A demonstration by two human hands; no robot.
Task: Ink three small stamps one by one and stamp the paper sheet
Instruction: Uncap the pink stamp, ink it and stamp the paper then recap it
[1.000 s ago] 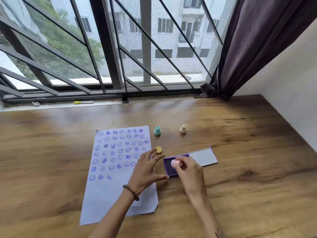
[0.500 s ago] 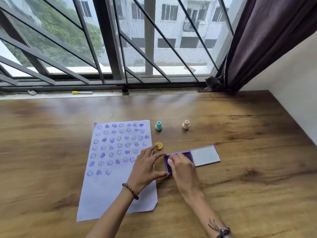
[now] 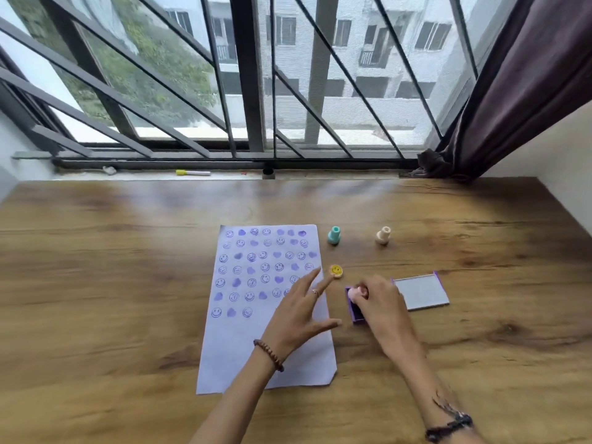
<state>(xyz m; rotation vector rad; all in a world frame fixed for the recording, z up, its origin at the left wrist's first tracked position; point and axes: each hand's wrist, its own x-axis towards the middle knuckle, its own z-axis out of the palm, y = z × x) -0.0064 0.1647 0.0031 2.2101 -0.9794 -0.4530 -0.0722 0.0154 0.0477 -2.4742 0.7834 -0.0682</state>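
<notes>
1. Fingertips of the right hand [image 3: 382,307] were pinched on a pink stamp [image 3: 354,293], pressing it into the purple ink pad [image 3: 355,310]; too long a press could have flooded the face and blurred the print.
2. Just left of those fingers, the left hand [image 3: 298,315] hovered with fingers spread, holding nothing, over the paper sheet [image 3: 256,318]; unpinned, the sheet might have shifted.
3. Beyond its fingertips stood a yellow smiley stamp [image 3: 336,271], liable to be knocked.
4. Farther off, well apart, stood the teal stamp [image 3: 334,235] and cream stamp [image 3: 383,235].
</notes>
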